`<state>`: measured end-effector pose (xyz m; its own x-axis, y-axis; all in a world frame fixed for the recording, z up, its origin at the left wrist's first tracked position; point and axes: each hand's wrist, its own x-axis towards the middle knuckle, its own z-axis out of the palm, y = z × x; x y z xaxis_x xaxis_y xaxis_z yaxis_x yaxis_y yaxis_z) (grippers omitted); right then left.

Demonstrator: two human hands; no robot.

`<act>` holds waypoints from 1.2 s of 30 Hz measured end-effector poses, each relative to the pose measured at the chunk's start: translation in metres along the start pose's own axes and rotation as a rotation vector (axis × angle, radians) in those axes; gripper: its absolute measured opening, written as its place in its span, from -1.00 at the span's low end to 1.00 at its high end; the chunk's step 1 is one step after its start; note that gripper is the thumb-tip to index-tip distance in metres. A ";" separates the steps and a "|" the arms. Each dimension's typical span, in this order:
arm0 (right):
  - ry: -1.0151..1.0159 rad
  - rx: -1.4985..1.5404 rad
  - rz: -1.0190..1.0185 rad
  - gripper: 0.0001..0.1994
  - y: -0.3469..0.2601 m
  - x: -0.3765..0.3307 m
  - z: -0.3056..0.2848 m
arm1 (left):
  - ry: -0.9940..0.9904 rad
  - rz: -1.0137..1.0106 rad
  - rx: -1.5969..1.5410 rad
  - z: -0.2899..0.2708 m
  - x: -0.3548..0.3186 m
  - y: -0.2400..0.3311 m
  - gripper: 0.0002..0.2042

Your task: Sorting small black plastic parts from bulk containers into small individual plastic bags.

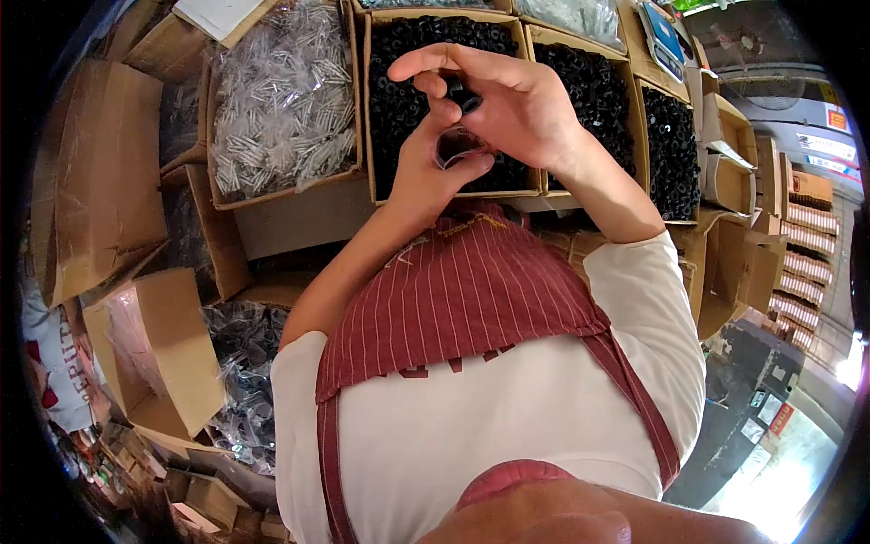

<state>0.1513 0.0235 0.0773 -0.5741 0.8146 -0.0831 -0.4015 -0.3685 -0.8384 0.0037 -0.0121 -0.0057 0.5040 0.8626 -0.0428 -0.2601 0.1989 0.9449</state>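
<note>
My left hand [433, 168] is curled into a loose ring around a clear plastic piece [456, 145], while my right hand [530, 102] is half open, forefinger stretched out, with a small black part [466, 98] at its bent fingers. Both are right above a cardboard box [368, 118] full of black pieces [399, 54]; silver pins [258, 145] in clear plastic fill the box to my left, and more black pieces fill two boxes to my right.

In the frame's lower centre, we wear a short-sleeved white shirt [498, 417] with dark red lettering [455, 364], beneath a maroon, pale-striped apron [453, 299] with matching straps [329, 453].
</note>
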 end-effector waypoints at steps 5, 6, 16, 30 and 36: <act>0.000 -0.331 -0.128 -0.41 0.002 -0.005 0.007 | 0.089 0.080 -0.040 0.003 0.001 -0.005 -0.57; 0.001 -0.329 -0.127 -0.41 0.001 -0.007 0.009 | 0.090 0.098 -0.062 0.003 0.001 -0.005 -0.57; -0.091 -0.542 -0.282 -0.58 -0.007 -0.022 0.002 | 0.120 0.285 0.235 0.000 0.001 0.004 -0.55; 0.121 -1.513 -0.674 -0.86 -0.018 -0.046 -0.024 | 0.040 0.320 0.307 -0.022 0.008 0.027 -0.69; 0.280 -1.460 -0.595 -0.77 -0.016 -0.057 -0.017 | 0.185 0.348 0.202 -0.008 0.004 0.039 -0.82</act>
<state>0.2019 -0.0095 0.0863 -0.3836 0.7925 0.4742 0.5788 0.6064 -0.5452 -0.0113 0.0028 0.0278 0.2539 0.9346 0.2491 -0.2126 -0.1973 0.9570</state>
